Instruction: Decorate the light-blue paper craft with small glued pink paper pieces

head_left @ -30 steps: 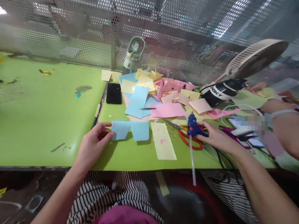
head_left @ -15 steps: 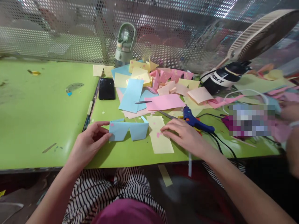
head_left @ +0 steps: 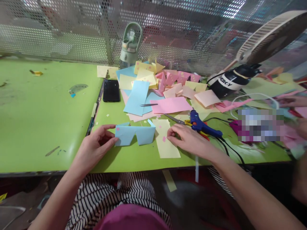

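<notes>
Blue folded paper glasses (head_left: 145, 135) stand on the green table near its front edge, with a small pink spot at the upper left corner. My left hand (head_left: 98, 145) pinches their left end between thumb and fingers. Beside the glasses' right end lies a pale yellow paper strip (head_left: 168, 151) carrying small pink cut-outs (head_left: 164, 139). My right hand (head_left: 189, 140) rests over the strip's right edge, fingers curled and fingertips drawn together close to a pink cut-out. Whatever is between those fingertips is too small to make out.
Behind the glasses lie a phone (head_left: 111, 90), tweezers (head_left: 148, 104) and piled coloured papers (head_left: 136, 97). Scissors (head_left: 176, 119) and a blue glue gun (head_left: 203, 126) with cables sit by my right hand. A bottle (head_left: 129, 51) and fan (head_left: 271, 38) stand farther back. Another person's hand (head_left: 294, 101) is at right.
My right hand's fingers have curled in and drawn together over the yellow strip. My left hand keeps its hold on the glasses. The whole view has shifted slightly.
</notes>
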{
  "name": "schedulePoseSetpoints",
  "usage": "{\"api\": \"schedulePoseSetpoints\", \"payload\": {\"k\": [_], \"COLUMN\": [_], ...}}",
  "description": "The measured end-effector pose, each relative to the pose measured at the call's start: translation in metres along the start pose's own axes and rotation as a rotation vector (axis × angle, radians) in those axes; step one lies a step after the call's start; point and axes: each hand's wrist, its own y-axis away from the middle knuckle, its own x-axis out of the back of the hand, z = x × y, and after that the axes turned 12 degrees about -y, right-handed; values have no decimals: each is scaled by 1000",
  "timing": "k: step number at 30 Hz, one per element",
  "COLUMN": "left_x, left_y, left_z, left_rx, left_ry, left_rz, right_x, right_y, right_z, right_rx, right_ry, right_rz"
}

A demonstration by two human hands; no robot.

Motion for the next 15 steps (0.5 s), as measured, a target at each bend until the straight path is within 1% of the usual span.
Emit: {"api": "schedulePoseSetpoints", "payload": {"k": [4, 9, 12, 15], "left_x": [0, -1, -3, -3], "left_y": [0, -1, -2, -4], "left_z": [0, 0, 2, 5], "left_rx": [-13, -26, -17, -31], "left_ry": [-9, 36, 97, 195], "left_rz": [-7, -5, 6, 5], "right_x": [4, 7, 3, -7], "right_y": [-1, -1, 2, 4], "right_z": [2, 0, -16, -45], "right_rx": [-45, -118, -88, -6], "right_ry": [-67, -283, -389, -393], "right_rz": [50, 99, 129, 188]}}
